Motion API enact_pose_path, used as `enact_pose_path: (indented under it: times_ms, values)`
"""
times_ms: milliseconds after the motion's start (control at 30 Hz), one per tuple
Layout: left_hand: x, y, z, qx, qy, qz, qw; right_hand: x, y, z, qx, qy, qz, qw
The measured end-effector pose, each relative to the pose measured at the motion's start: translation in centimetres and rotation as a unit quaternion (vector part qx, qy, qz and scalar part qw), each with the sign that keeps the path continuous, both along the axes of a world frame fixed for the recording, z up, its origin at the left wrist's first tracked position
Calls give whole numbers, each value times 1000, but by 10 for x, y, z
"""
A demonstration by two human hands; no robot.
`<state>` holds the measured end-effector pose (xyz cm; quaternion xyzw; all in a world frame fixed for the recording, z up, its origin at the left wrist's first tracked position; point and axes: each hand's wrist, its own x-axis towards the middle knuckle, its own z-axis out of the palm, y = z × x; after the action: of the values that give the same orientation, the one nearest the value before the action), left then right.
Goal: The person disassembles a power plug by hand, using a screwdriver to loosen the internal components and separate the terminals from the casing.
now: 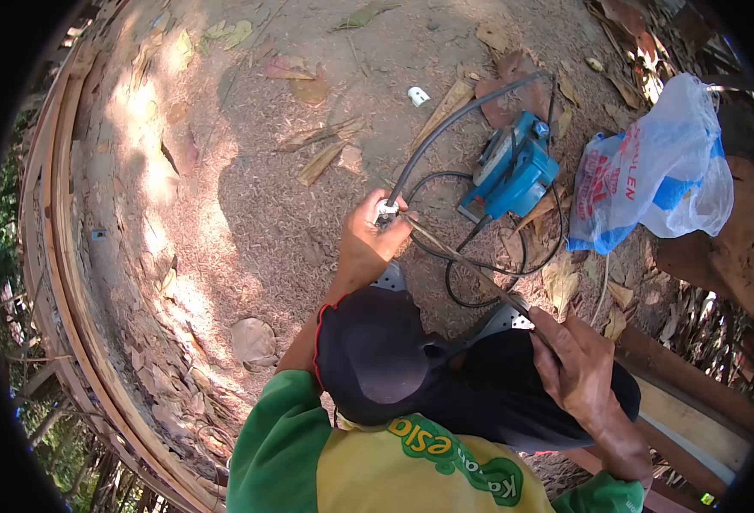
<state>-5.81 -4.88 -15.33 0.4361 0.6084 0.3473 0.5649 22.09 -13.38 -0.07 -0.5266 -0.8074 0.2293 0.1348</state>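
Close to the centre of the clock face, the left hand [368, 231] pinches a small white plastic fitting [385, 208] between thumb and fingers, a thick grey cord [471, 104] running up from it. A long, narrow, brownish tool [454, 250] slants from there toward 4 o'clock, where the right hand [575, 355] is curled round its lower end; whether the tip touches the fitting cannot be told. Good work here likely calls for a firm left pinch, fingertips out of the tip's line, and small, controlled pressure from the right wrist. Around this, long brown wooden boards [52, 188] curve along 9 o'clock, and a second small white plastic piece [417, 96] lies on the leaf-strewn ground at 12. Thin black cord loops [451, 291] lie below the narrow tool, near a grey perforated shoe [509, 319], and could snag a hand or foot. The teal-blue power tool [518, 175] rests at 2 o'clock, crowding the space beyond the hands. Farther right, between 2 and 3, stands a crumpled translucent plastic bag [642, 175] with red lettering, well apart from both hands.
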Motion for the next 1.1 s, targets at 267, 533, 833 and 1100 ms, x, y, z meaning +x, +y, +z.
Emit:
enact_pose_path:
  times_ms: [267,533,833,1100]
  values:
    - [1,1,2,4,10,2,1000,-1,2,-1,14,-17,11,1000]
    - [2,1,3,56,46,2,997,-8,-3,5,20,-81,72,994]
    - [1,-4,-3,125,58,15,990,-16,-9,-15,-423,309,-305,796]
    - [3,-1,1,98,4,29,995,-22,-11,-13,-252,152,-196,935]
